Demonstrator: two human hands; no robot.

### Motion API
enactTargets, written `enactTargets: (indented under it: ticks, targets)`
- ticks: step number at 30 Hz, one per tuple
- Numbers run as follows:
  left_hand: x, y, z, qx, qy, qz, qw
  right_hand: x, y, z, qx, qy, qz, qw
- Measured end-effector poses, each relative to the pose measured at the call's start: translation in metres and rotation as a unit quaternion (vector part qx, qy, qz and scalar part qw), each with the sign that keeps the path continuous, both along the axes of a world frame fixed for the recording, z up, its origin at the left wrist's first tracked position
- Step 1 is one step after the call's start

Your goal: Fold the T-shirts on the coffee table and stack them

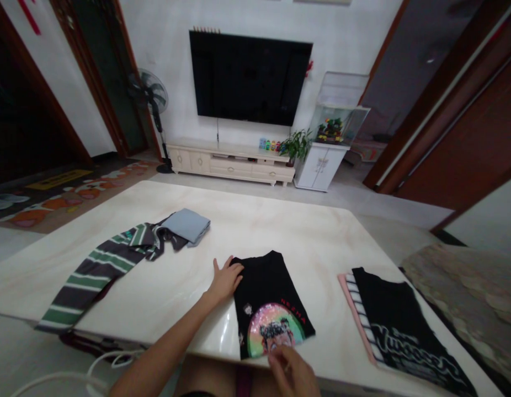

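A folded black T-shirt (264, 281) lies on the white table, its round rainbow-coloured print with a cartoon figure facing up near the front edge. My left hand (225, 280) rests with spread fingers on the shirt's upper left corner. Down at the hem, my right hand (294, 374) has its thumb and forefinger brought together on the cloth by the print; its other fingers are curled and partly out of sight. To the right is a stack of folded clothes, with another black T-shirt (398, 314) on top of striped and pink pieces.
On the table's left lie a green-and-grey striped garment (98, 270) and a folded light-blue cloth (187, 225). A white cable (102, 364) loops below the near edge of the table (255, 212). Beyond stand a fan (154, 99), a TV cabinet (230, 162) and a fish tank (336, 127).
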State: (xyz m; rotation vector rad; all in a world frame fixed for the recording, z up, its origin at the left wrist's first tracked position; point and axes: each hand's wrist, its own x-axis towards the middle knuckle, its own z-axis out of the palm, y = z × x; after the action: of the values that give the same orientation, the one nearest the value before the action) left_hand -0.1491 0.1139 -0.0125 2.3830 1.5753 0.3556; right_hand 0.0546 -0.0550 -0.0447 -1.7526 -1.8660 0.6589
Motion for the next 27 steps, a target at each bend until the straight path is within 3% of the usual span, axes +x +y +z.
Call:
enactTargets:
  ticks: [3,8,12,14,18,21,24,27]
  targets:
    - [0.014,-0.001,-0.013,0.026,0.022,0.030,0.999,0.006,0.034,0.017,0.099,-0.074,-0.028,0.992]
    - [0.029,-0.003,-0.032,0.018,0.042,0.053,0.998,0.000,0.065,0.000,0.029,-0.203,-0.006,0.979]
    - [0.022,0.009,-0.026,-0.017,0.034,0.019,0.999,-0.002,0.064,-0.006,-0.004,-0.184,0.008,0.983]
    - [0.016,0.005,-0.025,-0.023,-0.005,0.033,0.999,0.008,0.064,-0.004,-0.005,-0.139,0.017,0.990]
    - [0.009,-0.039,-0.045,-0.008,-0.144,0.113,0.983,0.040,0.072,-0.005,0.075,-0.051,-0.064,0.994]
    - [0.013,-0.082,-0.060,-0.008,-0.223,0.122,0.967,0.055,0.083,-0.006,0.083,-0.050,-0.132,0.986]
    - [0.020,-0.107,-0.059,-0.004,-0.260,0.115,0.959,0.052,0.097,-0.002,0.047,-0.050,-0.144,0.987]
    - [0.024,-0.106,-0.047,-0.034,-0.302,0.129,0.944,0.042,0.110,0.004,0.003,-0.041,-0.144,0.989]
